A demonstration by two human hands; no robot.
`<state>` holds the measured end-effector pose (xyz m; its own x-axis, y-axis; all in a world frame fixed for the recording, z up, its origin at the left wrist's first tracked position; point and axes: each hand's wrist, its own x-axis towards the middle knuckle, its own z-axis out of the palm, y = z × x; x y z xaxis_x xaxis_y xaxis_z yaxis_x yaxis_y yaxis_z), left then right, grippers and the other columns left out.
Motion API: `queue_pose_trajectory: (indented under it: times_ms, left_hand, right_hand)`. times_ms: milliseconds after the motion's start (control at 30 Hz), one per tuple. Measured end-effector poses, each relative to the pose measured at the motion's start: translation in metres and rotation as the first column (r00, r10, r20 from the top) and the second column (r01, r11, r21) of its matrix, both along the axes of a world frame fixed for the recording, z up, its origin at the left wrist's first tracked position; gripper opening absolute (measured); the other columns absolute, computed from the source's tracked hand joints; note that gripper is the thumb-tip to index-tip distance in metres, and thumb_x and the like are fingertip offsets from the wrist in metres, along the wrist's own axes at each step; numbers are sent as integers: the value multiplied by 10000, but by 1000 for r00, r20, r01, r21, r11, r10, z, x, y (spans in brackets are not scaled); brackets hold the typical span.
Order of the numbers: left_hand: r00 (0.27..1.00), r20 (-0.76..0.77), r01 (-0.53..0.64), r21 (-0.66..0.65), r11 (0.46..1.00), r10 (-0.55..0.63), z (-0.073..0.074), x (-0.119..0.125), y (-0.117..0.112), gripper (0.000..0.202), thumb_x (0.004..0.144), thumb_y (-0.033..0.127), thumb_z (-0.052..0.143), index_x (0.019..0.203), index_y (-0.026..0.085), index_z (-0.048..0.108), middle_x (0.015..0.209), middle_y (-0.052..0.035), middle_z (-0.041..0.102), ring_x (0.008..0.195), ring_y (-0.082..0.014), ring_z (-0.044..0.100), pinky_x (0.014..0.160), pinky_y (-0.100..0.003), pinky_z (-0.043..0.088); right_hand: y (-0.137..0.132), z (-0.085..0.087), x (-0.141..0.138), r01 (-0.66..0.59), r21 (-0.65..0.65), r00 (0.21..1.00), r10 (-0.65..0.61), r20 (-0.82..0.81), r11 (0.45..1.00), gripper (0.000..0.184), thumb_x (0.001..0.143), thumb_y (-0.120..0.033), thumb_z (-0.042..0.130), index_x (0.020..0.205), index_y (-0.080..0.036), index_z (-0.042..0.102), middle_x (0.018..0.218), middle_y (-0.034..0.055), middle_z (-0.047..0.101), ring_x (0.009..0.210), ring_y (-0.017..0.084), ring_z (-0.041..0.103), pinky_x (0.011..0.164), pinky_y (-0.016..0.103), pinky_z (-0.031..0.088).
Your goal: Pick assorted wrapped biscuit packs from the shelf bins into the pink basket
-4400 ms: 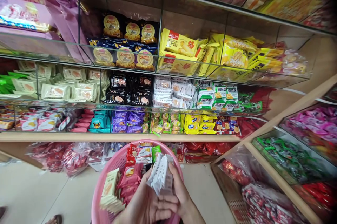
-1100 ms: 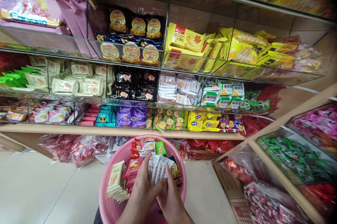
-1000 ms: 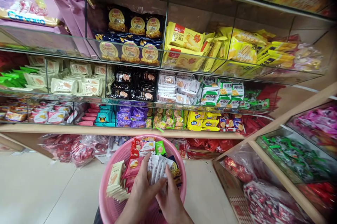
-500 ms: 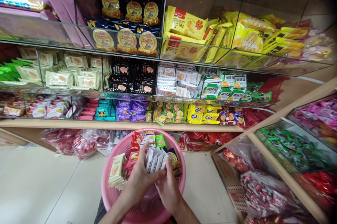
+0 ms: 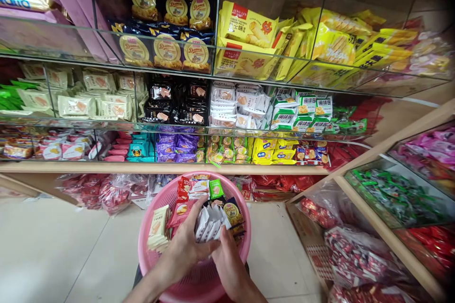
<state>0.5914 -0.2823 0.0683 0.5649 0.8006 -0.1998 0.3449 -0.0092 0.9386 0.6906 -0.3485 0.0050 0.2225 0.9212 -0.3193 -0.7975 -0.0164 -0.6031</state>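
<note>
A pink plastic basket (image 5: pixel 144 246) sits below the shelves, holding several wrapped snacks. Inside it, my two hands cup a row of white snack packets (image 5: pixel 212 224) standing on edge. My left hand (image 5: pixel 185 242) curls round their left side, with the thumb across the near edge. Against their right side presses my right hand (image 5: pixel 229 253), its farther fingers hidden. Around them lie a stack of cream wafer packets (image 5: pixel 158 228), red packets (image 5: pixel 180 213), a green packet (image 5: pixel 216 189) and a dark blue cookie packet (image 5: pixel 232 213).
Glass-fronted shelves ahead hold yellow snack packs (image 5: pixel 249 25), blue cookie packs (image 5: pixel 167 51), black wafer packets (image 5: pixel 194 92) and matching white packets (image 5: pixel 236 104). To the right stands a wooden unit with green-wrapped sweets (image 5: pixel 400 196) above bagged goods (image 5: pixel 362 255). Tiled floor (image 5: pixel 88 246) surrounds the basket.
My hands and the white packets have dropped slightly toward the near side of the basket. More of the dark blue cookie packet shows. The view has shifted a little.
</note>
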Motion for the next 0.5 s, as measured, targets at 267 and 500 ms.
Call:
queue_pose_trajectory:
  times_ms: [267, 500]
  left_hand:
    - [934, -284, 271, 162, 949, -218, -46, -60, -9, 839, 696, 135, 577, 1413, 353, 201, 1115, -21, 639, 914, -210, 608, 815, -297, 482]
    - [679, -661, 661, 361, 658, -320, -102, -54, -17, 914, 602, -59, 407, 1416, 320, 239, 1195, -100, 592, 1052, -273, 561, 893, -416, 452]
  right_hand:
    - [-31, 5, 42, 171, 34, 894, -169, 415, 985, 630, 768, -553, 588, 1306, -280, 407, 1383, 101, 427, 1167, 256, 492, 963, 420, 393]
    - [-44, 7, 40, 316, -8, 770, -252, 586, 949, 489, 793, -457, 604, 1213, -239, 479, 1192, 93, 564, 902, 197, 588, 828, 357, 453]
